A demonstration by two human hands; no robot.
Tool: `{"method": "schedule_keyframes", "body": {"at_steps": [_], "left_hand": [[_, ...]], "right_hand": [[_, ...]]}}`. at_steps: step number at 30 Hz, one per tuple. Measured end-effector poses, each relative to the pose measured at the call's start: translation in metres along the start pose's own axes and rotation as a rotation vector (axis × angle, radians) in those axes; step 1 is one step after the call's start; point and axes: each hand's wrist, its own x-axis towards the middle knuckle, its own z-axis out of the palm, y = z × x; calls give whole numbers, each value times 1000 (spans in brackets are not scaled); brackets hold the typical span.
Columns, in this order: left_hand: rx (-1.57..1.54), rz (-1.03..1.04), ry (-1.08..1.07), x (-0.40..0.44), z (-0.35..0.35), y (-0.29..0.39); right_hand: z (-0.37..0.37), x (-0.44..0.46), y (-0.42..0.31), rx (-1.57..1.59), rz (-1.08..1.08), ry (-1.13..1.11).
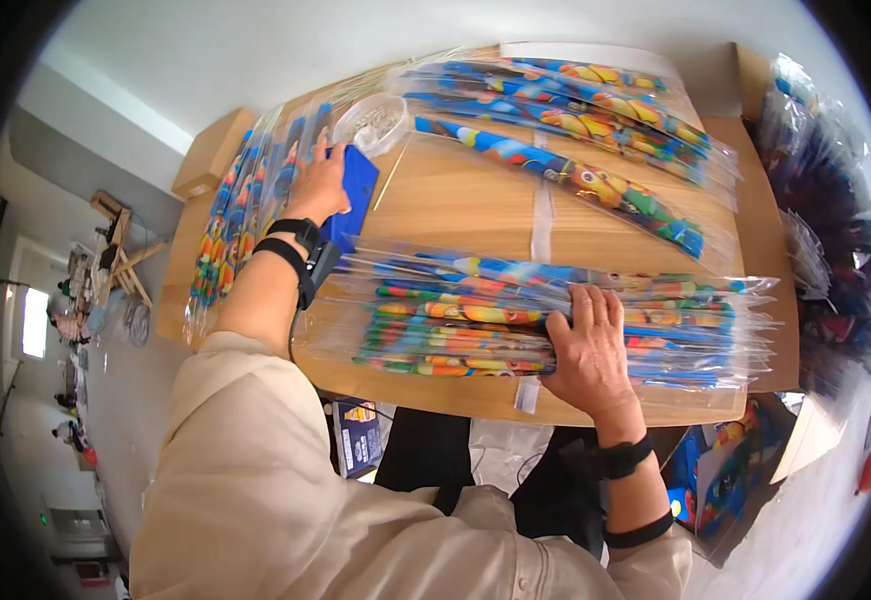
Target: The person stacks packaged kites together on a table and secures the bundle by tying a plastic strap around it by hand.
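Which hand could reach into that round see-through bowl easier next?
Probably the left hand: it's close to the round, translucent plastic bowl. The right hand is farther away, resting on the pile of multicoloured, plastic-wrapped rolls.

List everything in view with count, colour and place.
Table: one, brown, centre.
Near packets: many, multicoloured, table's near side.
Far packets: many, multicoloured, table's far side.
Single packet: one, multicoloured, between those groups.
Left packets: several, multicoloured, table's left.
Board: one, blue, beside left packets.
Tub: one, translucent, beyond board.
Carton: one, brown, table's left edge.
Bags: many, clear, right of table.
Box: one, blue, below table.
Wristbands: several, black, both arms.
Left hand: one, bare, at board.
Right hand: one, bare, on near packets.
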Motion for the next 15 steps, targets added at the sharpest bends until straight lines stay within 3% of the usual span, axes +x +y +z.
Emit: {"method": "schedule_keyframes", "body": {"at_steps": [3, 5, 7, 9, 11, 13, 15], "left_hand": [[-54, -17, -18, 6, 8, -15], [-39, 69, 95, 5, 13, -15], [19, -134, -75, -7, -15, 10], [139, -163, -172, -4, -30, 38], [179, 144, 106, 11, -16, 56], [84, 269, 95, 20, -22, 110], [70, 608, 153, 35, -17, 163]], "right_hand": [[1, -2, 1, 7, 10, 1], [-1, -2, 2, -8, 28, -4], [0, -4, 2, 31, 22, 7], [3, -5, 5, 7, 39, 35], [3, -5, 6, 9, 9, 0], [0, -6, 6, -23, 48, -34], [4, -8, 7, -32, 24, -26]]}}
